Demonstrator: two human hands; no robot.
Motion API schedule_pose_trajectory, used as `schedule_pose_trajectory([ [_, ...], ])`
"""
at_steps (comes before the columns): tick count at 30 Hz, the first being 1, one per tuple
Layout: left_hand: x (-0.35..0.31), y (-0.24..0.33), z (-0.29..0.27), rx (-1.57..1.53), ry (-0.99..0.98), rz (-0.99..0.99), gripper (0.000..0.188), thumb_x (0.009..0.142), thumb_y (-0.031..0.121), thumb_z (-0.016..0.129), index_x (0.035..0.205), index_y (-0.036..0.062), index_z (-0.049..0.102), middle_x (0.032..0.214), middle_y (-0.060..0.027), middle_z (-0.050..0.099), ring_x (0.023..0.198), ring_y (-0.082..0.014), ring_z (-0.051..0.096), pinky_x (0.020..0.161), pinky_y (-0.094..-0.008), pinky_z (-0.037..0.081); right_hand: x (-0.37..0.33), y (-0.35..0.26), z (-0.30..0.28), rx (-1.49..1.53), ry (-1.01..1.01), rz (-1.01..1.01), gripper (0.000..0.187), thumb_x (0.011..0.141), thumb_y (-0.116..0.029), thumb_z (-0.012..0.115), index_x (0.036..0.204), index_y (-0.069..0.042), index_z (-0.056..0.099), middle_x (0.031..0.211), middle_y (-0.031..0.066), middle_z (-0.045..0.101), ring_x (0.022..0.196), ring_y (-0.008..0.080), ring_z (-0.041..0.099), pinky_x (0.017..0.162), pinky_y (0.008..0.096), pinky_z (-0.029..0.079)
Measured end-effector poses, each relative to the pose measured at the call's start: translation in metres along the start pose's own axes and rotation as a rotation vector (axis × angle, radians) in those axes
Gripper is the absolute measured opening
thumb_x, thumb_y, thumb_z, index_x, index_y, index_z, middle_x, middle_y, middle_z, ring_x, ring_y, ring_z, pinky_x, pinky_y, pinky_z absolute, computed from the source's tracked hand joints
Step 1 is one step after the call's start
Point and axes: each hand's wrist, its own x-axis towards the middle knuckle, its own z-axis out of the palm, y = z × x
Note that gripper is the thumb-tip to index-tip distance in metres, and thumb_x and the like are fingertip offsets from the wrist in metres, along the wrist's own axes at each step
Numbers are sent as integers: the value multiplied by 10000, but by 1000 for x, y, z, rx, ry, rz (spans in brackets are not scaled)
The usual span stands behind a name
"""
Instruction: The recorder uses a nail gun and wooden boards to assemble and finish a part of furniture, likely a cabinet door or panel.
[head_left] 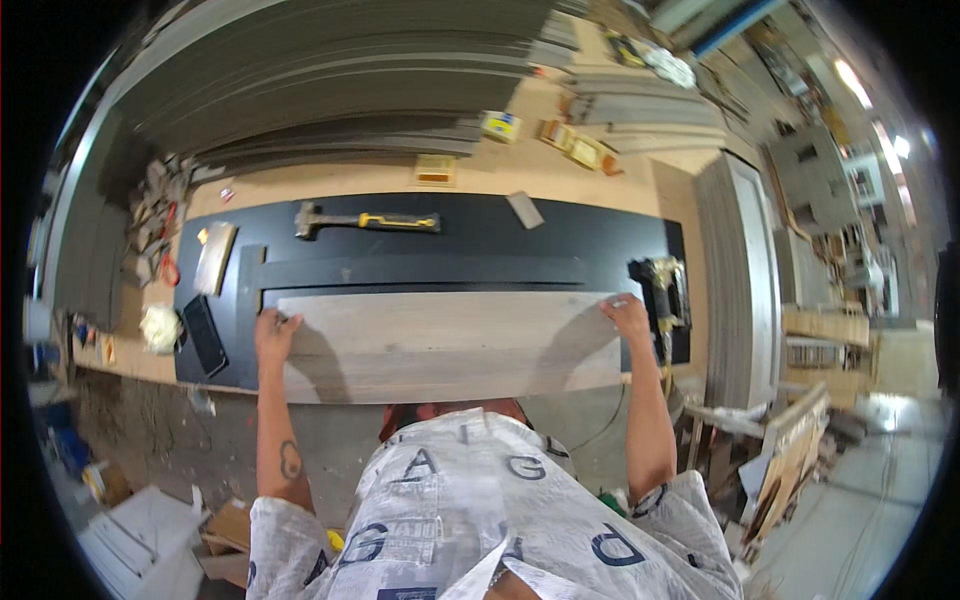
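A long, pale grey wooden panel (450,345) lies flat in front of me, its near edge reaching the table's front edge. My left hand (274,336) grips its left end near the far corner, fingers closed on the edge. At the other end my right hand (627,316) pinches the far right corner. Just beyond the panel runs a dark straight strip (430,271), fixed-looking, with a crosspiece (251,280) at its left. Both rest on a black board (600,225). A nail gun (662,295) sits right of my right hand.
Behind the strip lies a hammer (370,220) and a small grey offcut (524,210). A phone (204,335) and a small block (215,260) are at the left. Small boxes (435,171) stand farther back. Stacked boards rise behind (330,90) and at the right (738,270).
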Motion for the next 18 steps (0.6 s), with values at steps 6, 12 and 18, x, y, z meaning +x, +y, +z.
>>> schedule_pose_trajectory([
  [6, -69, 19, -14, 117, 48, 3, 625, 783, 521, 772, 784, -21, 462, 734, -80, 396, 714, -250, 384, 673, -411, 365, -64, 4, -4, -48, 82, 63, 679, 768, -525, 790, 1105, 46, 639, 861, 210, 680, 839, 380, 658, 743, 447, 513],
  [12, -121, 19, -35, 140, 27, -152, 528, 775, 351, 842, 923, -57, 542, 796, -109, 442, 797, -291, 423, 750, -394, 407, -130, 30, -4, -79, 64, 67, 596, 787, -494, 775, 959, 52, 606, 816, 220, 622, 801, 409, 607, 706, 438, 484],
  [18, -126, 8, -25, 40, 60, -149, 504, 803, 312, 841, 1009, -59, 569, 853, -95, 448, 819, -240, 420, 760, -358, 398, -154, 28, -12, 37, 80, 145, 539, 785, -439, 792, 897, 46, 585, 813, 223, 594, 762, 395, 583, 686, 436, 473],
])
